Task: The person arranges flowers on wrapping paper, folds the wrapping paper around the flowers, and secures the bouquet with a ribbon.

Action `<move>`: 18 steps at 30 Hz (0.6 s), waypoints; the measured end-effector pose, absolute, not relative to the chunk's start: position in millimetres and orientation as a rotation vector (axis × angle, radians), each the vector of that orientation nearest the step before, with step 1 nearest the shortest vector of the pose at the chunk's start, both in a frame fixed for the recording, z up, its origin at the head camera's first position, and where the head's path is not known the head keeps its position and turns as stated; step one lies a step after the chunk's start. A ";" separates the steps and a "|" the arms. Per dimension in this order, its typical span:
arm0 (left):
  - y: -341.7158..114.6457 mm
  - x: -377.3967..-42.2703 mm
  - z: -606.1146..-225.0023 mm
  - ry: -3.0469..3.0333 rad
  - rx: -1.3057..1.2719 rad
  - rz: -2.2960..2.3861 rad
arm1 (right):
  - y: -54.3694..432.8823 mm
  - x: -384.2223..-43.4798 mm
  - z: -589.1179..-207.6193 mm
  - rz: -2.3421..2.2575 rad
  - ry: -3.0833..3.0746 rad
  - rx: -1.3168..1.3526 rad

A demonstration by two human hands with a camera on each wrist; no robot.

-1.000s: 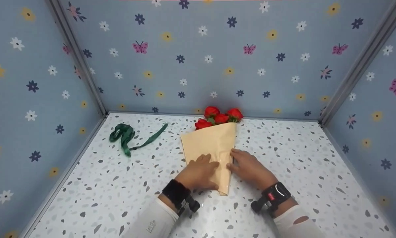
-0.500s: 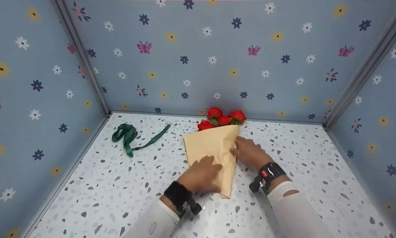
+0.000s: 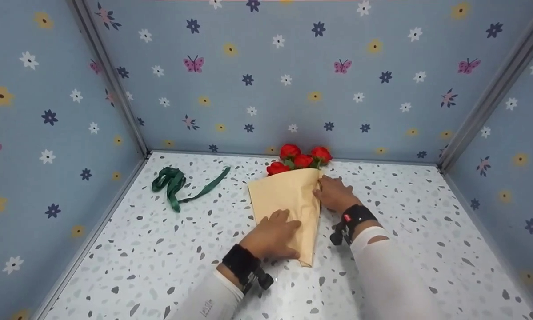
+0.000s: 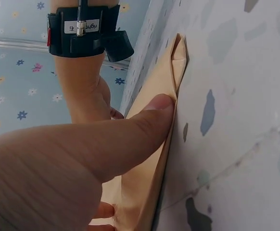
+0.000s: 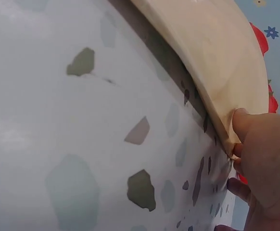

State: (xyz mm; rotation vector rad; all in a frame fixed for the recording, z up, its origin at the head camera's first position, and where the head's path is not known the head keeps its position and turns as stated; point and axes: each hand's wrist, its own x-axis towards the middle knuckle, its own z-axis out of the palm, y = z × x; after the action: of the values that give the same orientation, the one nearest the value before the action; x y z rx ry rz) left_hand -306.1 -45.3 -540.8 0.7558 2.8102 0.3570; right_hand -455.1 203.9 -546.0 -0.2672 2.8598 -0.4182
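Tan wrapping paper, folded into a cone, lies on the table around several red roses whose heads show above its top edge. Their stems are hidden inside. My left hand rests on the lower part of the paper, fingers spread. In the left wrist view its thumb presses near the narrow folded end. My right hand is at the upper right edge just below the blooms. The right wrist view has the thumb on top of the paper edge and fingertips at its underside, pinching it.
A crumpled dark green ribbon lies to the left on the speckled white table, one end trailing right. Blue flower-patterned panels stand behind and at both sides. The rose heads are close to the back panel.
My right hand has slid up along the paper's right edge, from its lower half to near the roses. The right flap now lies smoother. My left hand has stayed on the paper.
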 end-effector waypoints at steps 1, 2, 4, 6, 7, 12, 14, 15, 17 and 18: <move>-45.8 -306.2 -540.6 2.808 0.754 0.362 | 203.9 -454.4 -545.9 -0.411 2.866 -0.275; -46.2 -306.3 -540.4 2.808 0.752 0.360 | 203.7 -453.5 -546.0 -0.409 2.869 -0.283; -46.1 -306.4 -540.3 2.808 0.745 0.362 | 204.3 -449.6 -547.0 -0.416 2.872 -0.295; -45.7 -306.3 -540.5 2.811 0.739 0.365 | 205.6 -443.4 -548.6 -0.430 2.874 -0.299; -45.7 -306.3 -540.5 2.812 0.736 0.371 | 205.9 -439.8 -549.6 -0.438 2.876 -0.308; -46.6 -306.7 -540.5 2.820 0.745 0.389 | 204.8 -417.2 -555.2 -0.424 2.903 -0.412; -47.1 -306.6 -541.1 2.821 0.753 0.391 | 204.4 -407.2 -557.4 -0.400 2.905 -0.442; -47.4 -306.5 -541.4 2.822 0.754 0.391 | 204.3 -402.4 -558.4 -0.392 2.903 -0.447; -47.5 -306.6 -542.3 2.819 0.748 0.393 | 204.1 -392.7 -559.2 -0.385 2.892 -0.461; -47.5 -306.8 -542.7 2.821 0.743 0.392 | 204.0 -388.1 -558.8 -0.389 2.883 -0.467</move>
State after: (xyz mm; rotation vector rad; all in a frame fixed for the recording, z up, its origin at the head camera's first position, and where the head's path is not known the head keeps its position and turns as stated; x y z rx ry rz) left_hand -306.8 -47.5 -542.7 0.7433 2.8207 0.3916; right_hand -388.1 204.0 -558.8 -0.4669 2.8832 -0.3891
